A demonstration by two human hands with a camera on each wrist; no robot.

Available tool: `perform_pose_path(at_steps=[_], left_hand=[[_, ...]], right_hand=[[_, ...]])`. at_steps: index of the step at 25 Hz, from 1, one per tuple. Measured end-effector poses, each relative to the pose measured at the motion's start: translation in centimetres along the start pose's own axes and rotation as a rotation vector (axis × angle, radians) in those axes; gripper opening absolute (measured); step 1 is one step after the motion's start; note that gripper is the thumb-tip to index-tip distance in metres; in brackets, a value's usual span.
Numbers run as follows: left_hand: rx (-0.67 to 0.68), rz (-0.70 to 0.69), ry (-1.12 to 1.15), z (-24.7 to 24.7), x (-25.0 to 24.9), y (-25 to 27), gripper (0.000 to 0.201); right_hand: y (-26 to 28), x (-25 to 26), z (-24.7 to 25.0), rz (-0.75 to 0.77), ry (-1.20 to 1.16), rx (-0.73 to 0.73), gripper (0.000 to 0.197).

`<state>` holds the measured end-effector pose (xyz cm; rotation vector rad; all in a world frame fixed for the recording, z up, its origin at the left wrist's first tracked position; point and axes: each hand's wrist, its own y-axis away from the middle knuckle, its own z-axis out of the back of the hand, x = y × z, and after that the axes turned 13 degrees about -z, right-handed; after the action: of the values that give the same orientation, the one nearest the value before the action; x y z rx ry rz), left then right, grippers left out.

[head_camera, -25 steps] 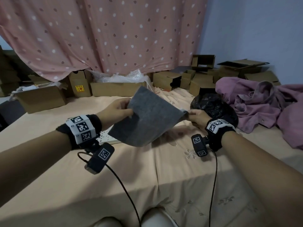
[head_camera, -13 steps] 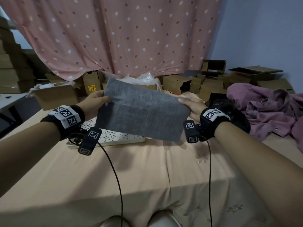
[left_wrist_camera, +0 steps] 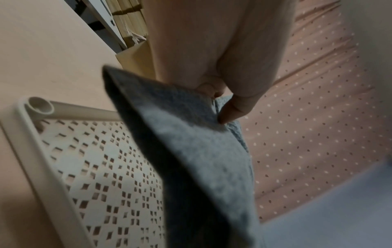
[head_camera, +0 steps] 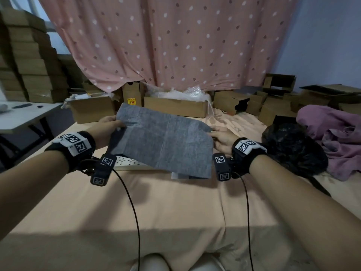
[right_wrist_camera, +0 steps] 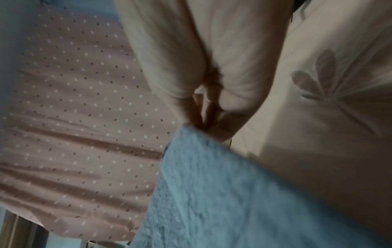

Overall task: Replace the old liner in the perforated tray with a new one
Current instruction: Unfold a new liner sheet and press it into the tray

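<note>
A grey felt liner (head_camera: 164, 141) hangs spread out between my two hands above the bed. My left hand (head_camera: 109, 127) pinches its upper left corner, thumb on top; in the left wrist view the fingers (left_wrist_camera: 231, 114) curl onto the liner (left_wrist_camera: 191, 159). My right hand (head_camera: 220, 136) pinches the upper right corner; the right wrist view shows the liner (right_wrist_camera: 212, 193) blurred under the fingers (right_wrist_camera: 212, 114). The white perforated tray (head_camera: 127, 163) lies on the bed under the liner, mostly hidden; its rim and bare holes (left_wrist_camera: 101, 176) show in the left wrist view.
A black plastic bag (head_camera: 293, 147) and a purple cloth heap (head_camera: 336, 133) lie at the right on the peach bedsheet (head_camera: 175, 202). Cardboard boxes (head_camera: 175, 106) line the far edge under a pink dotted curtain (head_camera: 166, 40). A white table (head_camera: 23, 116) stands at left.
The liner went from tilted and partly folded to spread flat between both hands, and was carried left over the tray. My head turned left.
</note>
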<state>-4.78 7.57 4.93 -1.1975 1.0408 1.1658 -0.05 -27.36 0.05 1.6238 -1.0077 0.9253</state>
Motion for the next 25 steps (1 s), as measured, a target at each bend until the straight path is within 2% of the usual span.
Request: perform_pose_path(at_steps=[6,9,11,13,14,15,17,20,22,24,25], left_hand=[[0.015,0.077,-0.008,1.5,1.0,-0.8,0.021],[0.025,0.133,-0.035,1.5,1.9,-1.1,0.021],[0.045,0.182,-0.073,1.0,2.8,-1.1,0.020],[0.053,0.213,-0.094,0.6,4.0,-1.3,0.012],[0.046,0.220,-0.096,0.4,4.5,-1.3,0.009],[0.031,0.224,-0.101,0.3,5.0,-1.4,0.008],[0.016,0.237,-0.105,0.2,5.9,-1.7,0.008],[0.037,0.286,-0.062,0.1,6.7,-1.8,0.017],[0.037,0.307,-0.035,0.2,7.0,-2.0,0.025],[0.001,0.273,-0.099,0.1,7.5,-2.2,0.031],[-0.020,0.234,-0.172,0.0,7.9,-2.3,0.033]], right_hand=[[-3.1,0.2,-1.7,-0.049,0.126,-0.133,0.029],[-4.7,0.7,-1.3,-0.066,0.291,-0.279,0.020],[-5.8,0.0,0.0,-0.089,0.286,-0.354,0.020],[-4.7,-1.3,0.4,-0.200,0.153,-0.325,0.030],[-4.0,-2.2,0.5,-0.297,0.140,-0.249,0.038],[-3.2,-2.9,0.5,-0.375,0.180,-0.169,0.048],[-2.6,-4.1,0.8,-0.433,0.306,-0.087,0.065],[-3.7,-5.2,0.4,-0.355,0.292,-0.168,0.044],[-4.6,-5.7,-0.2,-0.308,0.331,-0.251,0.055],[-5.9,-6.1,-0.2,-0.254,0.522,-0.350,0.070],[-6.2,-6.0,-0.2,-0.221,0.644,-0.396,0.066]])
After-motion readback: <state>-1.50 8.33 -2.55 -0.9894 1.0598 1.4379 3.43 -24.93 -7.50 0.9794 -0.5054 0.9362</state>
